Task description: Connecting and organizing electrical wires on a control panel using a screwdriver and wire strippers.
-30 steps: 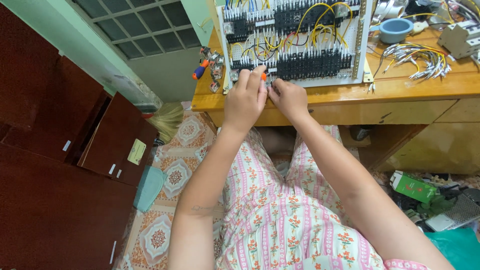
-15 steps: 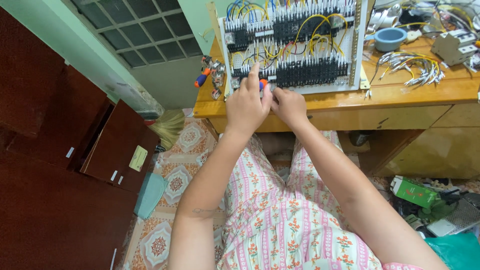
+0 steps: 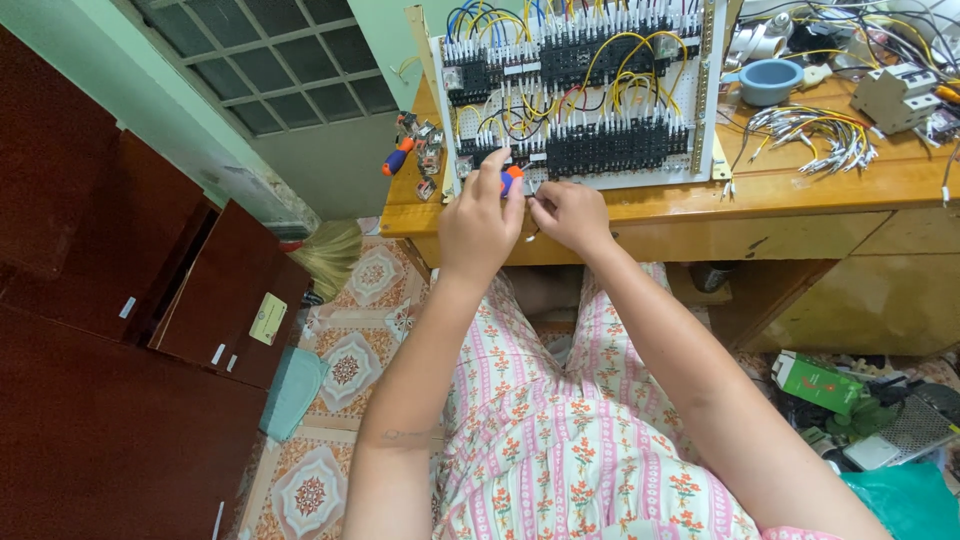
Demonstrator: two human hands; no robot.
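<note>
While both hands work at the near edge of the wiring board on the desk, the left hand has its grip clamped on an orange-and-blue screwdriver, whose handle shows just above the fingers. Its long axis runs away from the person, tip hidden toward the board. The right hand, just beside, pinches a thin wire.

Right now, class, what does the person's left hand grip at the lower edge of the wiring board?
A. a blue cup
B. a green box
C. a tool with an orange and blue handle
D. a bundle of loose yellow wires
C: the left hand closes round a small tool with an orange and blue handle at the wiring board.
</note>
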